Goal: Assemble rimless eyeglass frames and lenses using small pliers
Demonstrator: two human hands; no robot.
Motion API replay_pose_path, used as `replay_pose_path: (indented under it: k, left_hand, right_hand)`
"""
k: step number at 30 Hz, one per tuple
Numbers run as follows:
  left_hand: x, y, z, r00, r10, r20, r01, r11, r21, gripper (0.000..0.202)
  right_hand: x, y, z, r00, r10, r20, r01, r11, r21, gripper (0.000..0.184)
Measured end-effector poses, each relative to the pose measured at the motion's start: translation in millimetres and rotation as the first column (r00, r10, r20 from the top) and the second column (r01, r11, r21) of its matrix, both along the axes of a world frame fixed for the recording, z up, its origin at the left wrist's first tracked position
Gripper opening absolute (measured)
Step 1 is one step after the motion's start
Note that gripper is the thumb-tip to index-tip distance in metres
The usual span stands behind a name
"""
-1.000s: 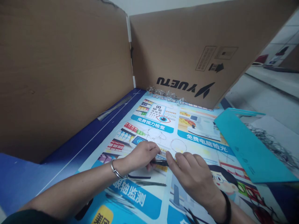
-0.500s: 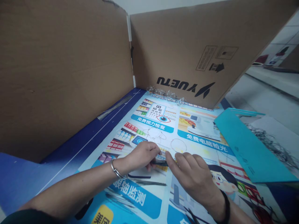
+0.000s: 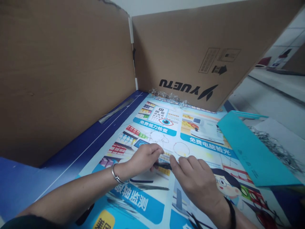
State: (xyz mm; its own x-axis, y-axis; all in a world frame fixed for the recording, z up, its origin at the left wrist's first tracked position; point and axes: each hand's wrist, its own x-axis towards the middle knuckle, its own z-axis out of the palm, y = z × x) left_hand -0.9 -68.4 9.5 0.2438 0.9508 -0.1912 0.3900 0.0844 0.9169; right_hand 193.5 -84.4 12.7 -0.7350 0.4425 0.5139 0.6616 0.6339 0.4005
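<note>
My right hand (image 3: 196, 178) is wrapped round a dark, narrow-tipped tool that looks like pliers (image 3: 164, 165); most of its handle is hidden in the palm. The tool's tip points left, to the fingers of my left hand (image 3: 149, 157). Those fingers are pinched together, and what seems to be a fine wire shows faintly at the fingertips. On the printed sheet below the left hand lie bundles of thin straight wires (image 3: 150, 187), with more wires (image 3: 122, 203) nearer me. A thin wire loop (image 3: 181, 149) lies just beyond both hands.
Cardboard walls (image 3: 71, 73) stand at the left and the back (image 3: 181, 47). Clear tangled pieces (image 3: 170, 95) lie along the back wall. To the right, a turquoise box (image 3: 247, 156) holds a heap of wire pieces (image 3: 276, 148). Dark-handled tools (image 3: 196, 219) lie near the front edge.
The hands stay almost in place, with the tool's tip still at the left fingers. The tool has turned slightly, and the whole view has shifted a little.
</note>
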Motion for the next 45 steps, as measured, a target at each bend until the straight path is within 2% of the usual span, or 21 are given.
replay_pose_path:
  k: [9, 18, 25, 35, 38, 40, 42, 44, 45]
  left_hand:
    - [-1, -3, 6.5, 0.990, 0.013, -0.142, 0.023, 0.970, 0.244, 0.031]
    - [-3, -8, 11.7, 0.969, 0.010, -0.248, 0.113, 0.871, 0.477, 0.029]
    - [-4, -8, 6.3, 0.945, -0.047, -0.323, 0.224, 0.811, 0.540, 0.030]
    - [-8, -9, -8.0, 0.901, -0.033, -0.432, 0.315, 0.734, 0.602, 0.029]
    - [-9, -9, -3.2, 0.900, -0.027, -0.435, 0.310, 0.741, 0.595, 0.029]
    - [-11, -5, 2.2, 0.917, 0.004, -0.398, 0.248, 0.778, 0.577, 0.029]
    - [-15, 1, 6.6, 0.953, 0.069, -0.296, 0.104, 0.841, 0.530, 0.028]
    - [-21, 10, 7.7, 0.972, 0.145, -0.184, -0.052, 0.899, 0.434, 0.025]
    - [-23, 14, 6.8, 0.974, 0.163, -0.159, -0.092, 0.920, 0.380, 0.024]
  right_hand:
    - [-1, -9, -5.8, 0.993, -0.120, 0.017, 0.121, 0.987, -0.105, 0.024]
    - [-5, -9, -4.7, 0.988, -0.138, -0.068, 0.118, 0.964, -0.239, 0.016]
    - [-5, -10, -2.4, 0.989, -0.146, -0.021, 0.130, 0.930, -0.343, 0.013]
    - [-3, -8, -8.8, 0.984, -0.178, -0.011, 0.151, 0.865, -0.478, 0.014]
    - [-3, -6, -9.0, 0.984, -0.174, -0.041, 0.133, 0.867, -0.480, 0.015]
    - [-3, -4, -8.1, 0.983, -0.161, -0.087, 0.107, 0.890, -0.442, 0.015]
    - [-3, -1, -6.8, 0.981, -0.134, -0.139, 0.070, 0.918, -0.391, 0.015]
    - [-2, 3, -5.8, 0.976, -0.094, -0.197, 0.019, 0.936, -0.352, 0.014]
    - [0, 5, -5.7, 0.969, -0.069, -0.237, -0.016, 0.941, -0.337, 0.015]
